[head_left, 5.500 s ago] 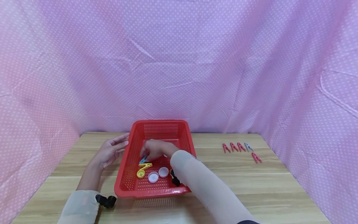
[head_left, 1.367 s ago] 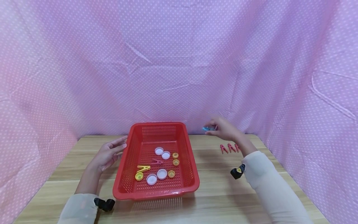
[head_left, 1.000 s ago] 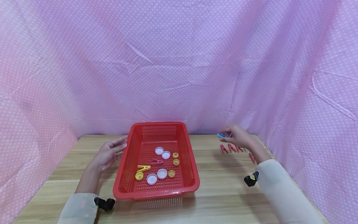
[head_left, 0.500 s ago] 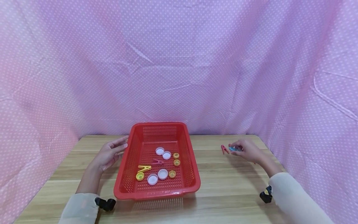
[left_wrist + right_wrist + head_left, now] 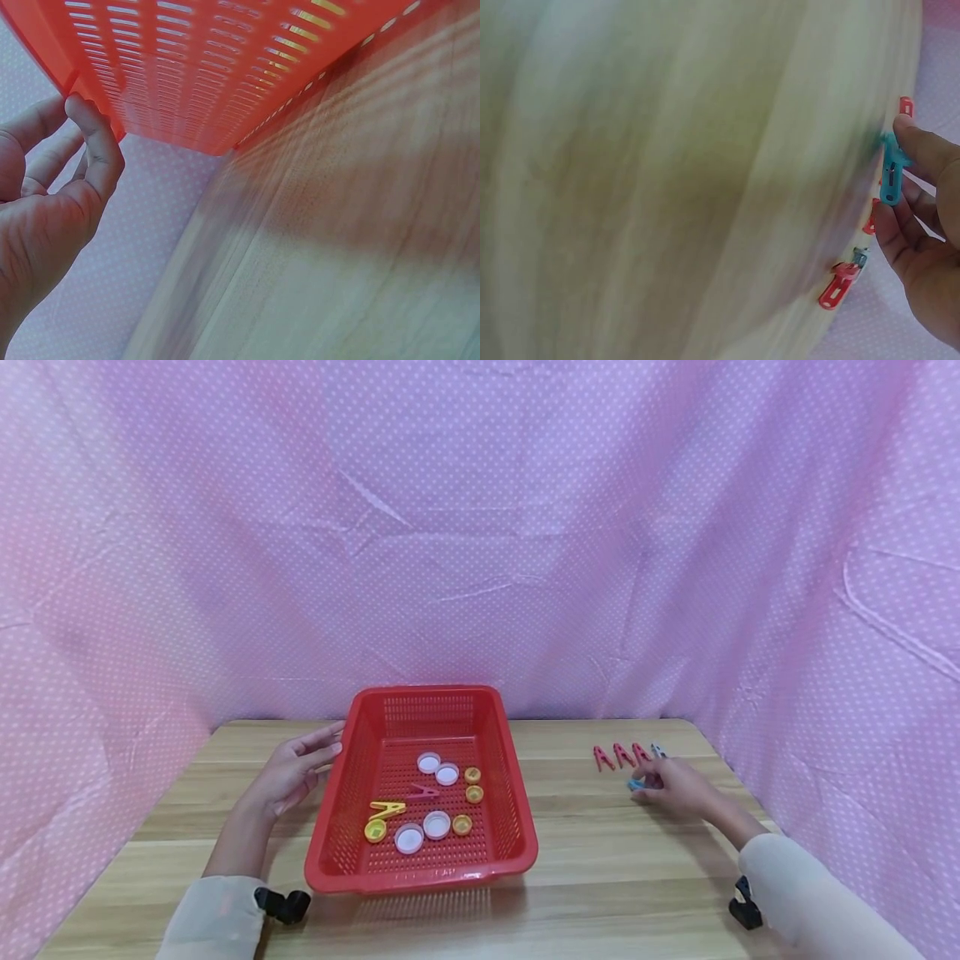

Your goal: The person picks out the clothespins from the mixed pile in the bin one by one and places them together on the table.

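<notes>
My right hand (image 5: 678, 785) pinches a blue clothespin (image 5: 892, 171) between thumb and fingers, low over the right side of the table. Behind it lies a row of pink-red clothespins (image 5: 622, 756) and a grey-blue one (image 5: 657, 750), partly hidden by the hand. One more red clothespin (image 5: 838, 287) shows in the right wrist view. My left hand (image 5: 292, 774) stays at the left side of a red basket (image 5: 420, 882), its loosely bent fingers touching the rim. Inside the basket lie a yellow clothespin (image 5: 387, 810) and a pink clothespin (image 5: 422, 792).
Also in the basket are several white caps (image 5: 437, 825) and yellow caps (image 5: 376, 831). The basket stands on a wooden table (image 5: 600, 877). A pink dotted cloth (image 5: 480, 527) hangs behind and at both sides.
My right hand has carried the blue clothespin out of the basket, rightward, then down past the clothespin row toward the near side. The left hand holds its place.
</notes>
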Demonstrator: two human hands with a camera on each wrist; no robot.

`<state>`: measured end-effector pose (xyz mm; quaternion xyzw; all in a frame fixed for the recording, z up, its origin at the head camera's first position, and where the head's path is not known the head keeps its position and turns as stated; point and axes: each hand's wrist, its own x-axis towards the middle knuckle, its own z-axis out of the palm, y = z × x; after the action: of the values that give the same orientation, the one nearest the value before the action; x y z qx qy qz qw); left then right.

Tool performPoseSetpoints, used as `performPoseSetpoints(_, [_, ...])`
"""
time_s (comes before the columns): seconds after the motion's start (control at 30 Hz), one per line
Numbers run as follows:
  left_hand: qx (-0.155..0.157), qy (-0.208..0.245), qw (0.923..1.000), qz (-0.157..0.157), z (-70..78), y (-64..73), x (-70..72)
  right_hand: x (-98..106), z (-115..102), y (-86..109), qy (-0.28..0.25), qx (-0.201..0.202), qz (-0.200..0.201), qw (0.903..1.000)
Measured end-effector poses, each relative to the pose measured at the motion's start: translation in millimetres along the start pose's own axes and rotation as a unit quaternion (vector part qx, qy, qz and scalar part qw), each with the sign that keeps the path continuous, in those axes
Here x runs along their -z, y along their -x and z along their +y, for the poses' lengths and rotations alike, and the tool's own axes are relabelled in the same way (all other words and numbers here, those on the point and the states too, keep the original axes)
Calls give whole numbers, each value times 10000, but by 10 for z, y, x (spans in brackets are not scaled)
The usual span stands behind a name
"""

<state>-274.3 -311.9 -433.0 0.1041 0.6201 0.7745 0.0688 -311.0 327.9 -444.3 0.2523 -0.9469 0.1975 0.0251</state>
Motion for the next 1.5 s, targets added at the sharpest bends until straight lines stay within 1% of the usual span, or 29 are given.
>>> performPoseSetpoints(0.13, [-21,-11,10000,-18,5,2,-1,-7,13,38,-39,-3,-53,10000])
performPoseSetpoints(0.37, [-51,16,10000,-39,10,-12,-2,83,25,117,-284,330,-380,9983])
performPoseSetpoints(0.5, [-44,7,10000,7,10,-8,0,110,40,146,-294,404,-522,9974])
performPoseSetpoints(0.63, [-19,-14,10000,16,3,-6,5,106,62,183,-382,274,-489,9977])
performPoseSetpoints(0.73, [14,33,10000,28,-1,-8,6,106,94,206,-410,32,-431,9982])
performPoseSetpoints(0.87, [17,75,10000,31,-5,-10,8,106,129,226,-324,-171,-342,9987])
performPoseSetpoints(1.03, [-20,47,10000,37,-9,-3,17,115,134,217,-143,-305,-249,9991])
performPoseSetpoints(1.23, [-9,163,9999,34,-9,-5,8,122,131,186,54,-449,-215,9987])
performPoseSetpoints(1.37, [12,125,9999,29,-8,-11,-3,122,131,179,50,-612,-207,9979])
performPoseSetpoints(1.5, [55,78,10000,24,-5,-14,-9,122,125,179,49,-638,-195,9978])
